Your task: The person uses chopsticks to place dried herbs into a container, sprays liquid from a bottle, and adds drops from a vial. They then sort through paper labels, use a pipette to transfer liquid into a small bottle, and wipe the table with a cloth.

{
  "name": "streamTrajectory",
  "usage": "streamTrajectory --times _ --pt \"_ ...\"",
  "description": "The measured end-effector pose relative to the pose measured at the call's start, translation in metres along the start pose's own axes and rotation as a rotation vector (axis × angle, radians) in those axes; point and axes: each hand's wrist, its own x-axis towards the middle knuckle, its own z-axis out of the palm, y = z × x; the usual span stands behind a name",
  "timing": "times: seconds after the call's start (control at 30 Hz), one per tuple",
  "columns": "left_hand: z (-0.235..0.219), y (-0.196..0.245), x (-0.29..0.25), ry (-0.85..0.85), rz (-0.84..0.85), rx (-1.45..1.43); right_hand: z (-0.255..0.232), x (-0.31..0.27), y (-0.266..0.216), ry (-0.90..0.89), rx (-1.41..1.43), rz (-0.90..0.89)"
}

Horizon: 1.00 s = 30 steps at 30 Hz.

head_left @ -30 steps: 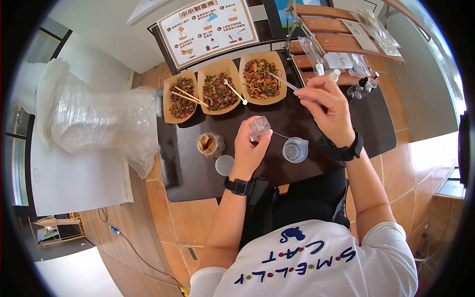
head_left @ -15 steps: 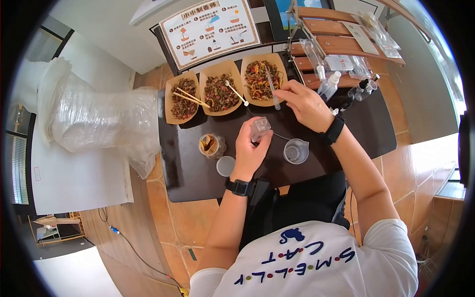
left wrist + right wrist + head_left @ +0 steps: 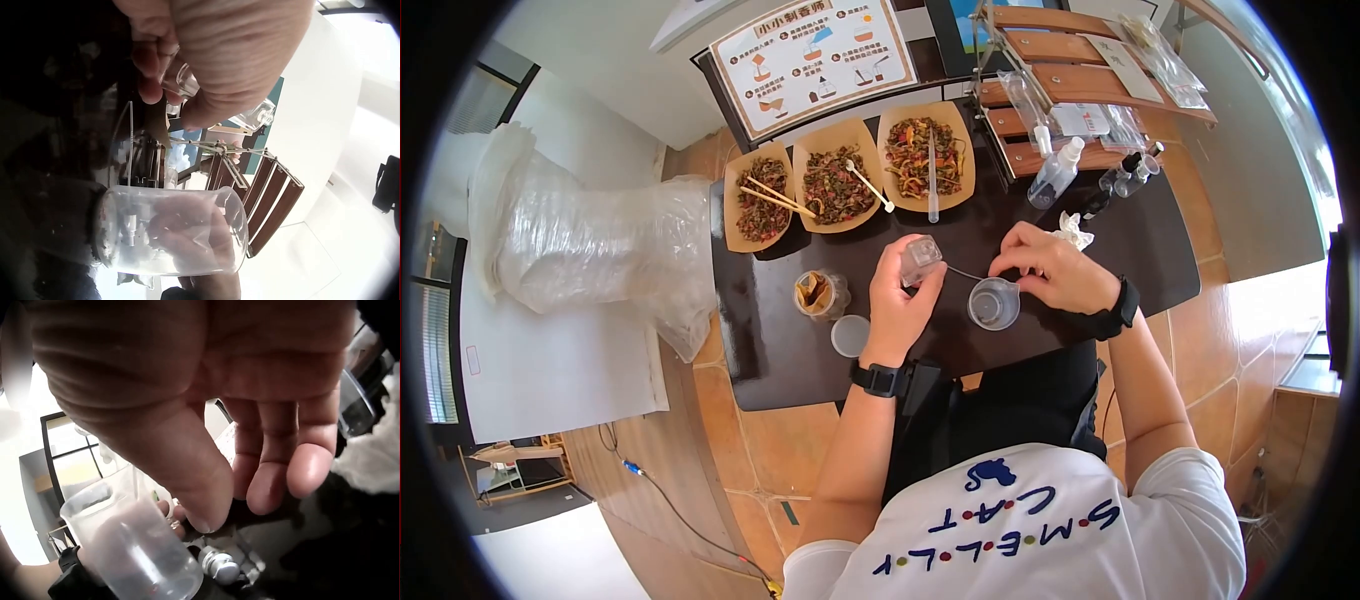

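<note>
My left hand (image 3: 900, 312) holds a small clear square glass bottle (image 3: 921, 258) between thumb and fingers, over the middle of the table. Just right of it, a clear plastic beaker (image 3: 994, 303) with a spout stands on the dark table. My right hand (image 3: 1060, 272) is at the beaker's far right side, fingers bent loosely with nothing between them. A silver spray pump (image 3: 220, 567) lies close below the right thumb in the right wrist view. Its thin tube (image 3: 968, 272) points toward the left hand. A clear plastic stick (image 3: 932, 180) leans in the right-hand paper tray.
Three paper trays (image 3: 975, 185) of dried plant mix stand along the back, wooden sticks and a white spoon in them. A jar (image 3: 822, 293) and its lid (image 3: 850, 336) sit left. A spray bottle (image 3: 1055, 175), crumpled tissue (image 3: 1074, 232), dark-capped bottles (image 3: 1135, 170) and wooden rack (image 3: 1090, 85) are right.
My right hand has set the clear plastic stick down in the right-hand tray, let go and come back down beside the beaker. The left hand keeps the glass bottle in about the same place.
</note>
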Motion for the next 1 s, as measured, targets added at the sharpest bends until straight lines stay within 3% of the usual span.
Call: streamTrajectory --times 0.33,0.63,0.77,0.87,1.0 --pt "0.001 -0.002 0.000 0.032 0.009 -0.003 0.020 -0.001 0.010 0.011 -0.097 -0.024" --pt "0.001 0.002 0.001 0.036 0.014 -0.004 0.017 -0.004 -0.002 0.130 -0.252 0.000" --pt "0.002 0.002 0.001 0.034 0.022 -0.007 -0.009 -0.016 -0.022 0.197 -0.166 0.006" --pt "0.002 0.001 0.001 0.024 0.009 0.014 -0.023 -0.024 -0.035 0.313 0.119 0.003" --pt "0.001 0.006 0.001 0.002 0.007 0.032 -0.029 -0.022 -0.060 0.382 0.242 0.039"
